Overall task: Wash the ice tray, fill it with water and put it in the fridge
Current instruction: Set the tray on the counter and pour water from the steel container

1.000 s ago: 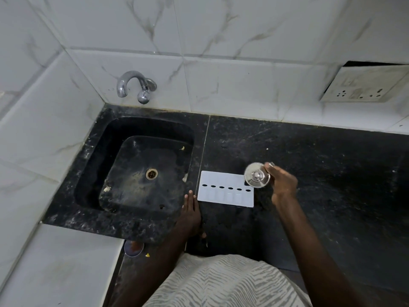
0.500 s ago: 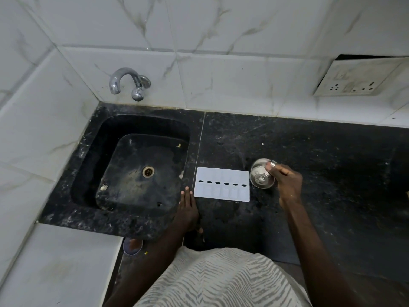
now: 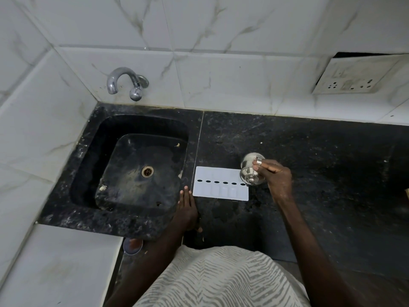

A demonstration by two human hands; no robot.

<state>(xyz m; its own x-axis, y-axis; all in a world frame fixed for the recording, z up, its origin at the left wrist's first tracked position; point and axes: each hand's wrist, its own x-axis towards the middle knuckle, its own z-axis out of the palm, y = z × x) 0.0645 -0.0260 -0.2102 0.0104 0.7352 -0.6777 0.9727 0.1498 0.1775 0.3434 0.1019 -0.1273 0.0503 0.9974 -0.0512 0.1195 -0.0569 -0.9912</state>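
A white ice tray point(image 3: 219, 185) lies flat on the black counter point(image 3: 321, 173), just right of the sink, with a row of dark oval holes across it. My right hand point(image 3: 276, 176) grips a small steel cup point(image 3: 251, 170), tilted on its side over the tray's right end, base toward me. My left hand point(image 3: 187, 207) rests flat on the counter, fingers together, its tips beside the tray's lower left corner. No water stream can be made out.
A black stone sink point(image 3: 132, 167) with a drain sits at the left, under a chrome tap point(image 3: 124, 82) on the tiled wall. A wall socket point(image 3: 354, 80) is at the upper right. White ledge at lower left.
My right hand has tipped the steel cup further over the tray's right end. The left hand stays on the counter. The camera has shifted slightly.
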